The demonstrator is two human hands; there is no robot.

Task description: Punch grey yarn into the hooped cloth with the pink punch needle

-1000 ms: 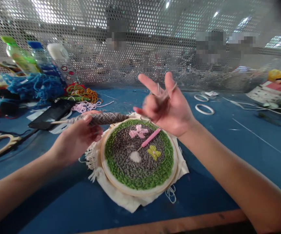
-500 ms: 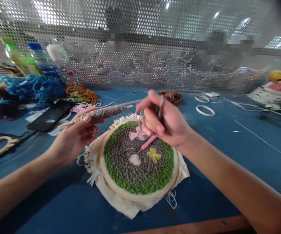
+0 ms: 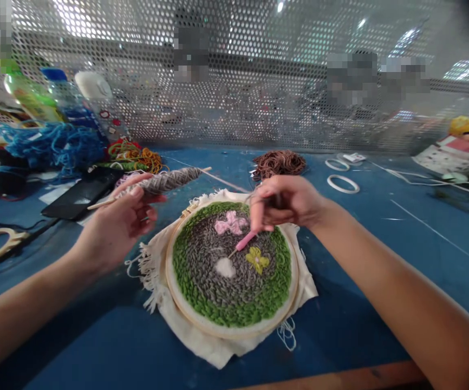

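Note:
My left hand is closed around a thin wooden stick wound with grey yarn; both bare ends of the stick show. A strand runs from it to my right hand, whose curled fingers grip the grey yarn above the hoop. Below lies a round embroidery hoop with cream cloth, worked in looped green and grey yarn. On it are a pink flower, a yellow flower and a small white patch. A pink-handled needle tool rests on the work, its upper end hidden by my right hand.
Behind stands a perforated metal screen. Bottles, blue yarn and a black phone crowd the left. A brown yarn bundle lies beyond the hoop, white rings to its right. Another wooden hoop is at far left.
My right hand has come down and slightly right, turning knuckles upward, over the hoop's upper right. The yarn-wound stick in my left hand has shifted a little left.

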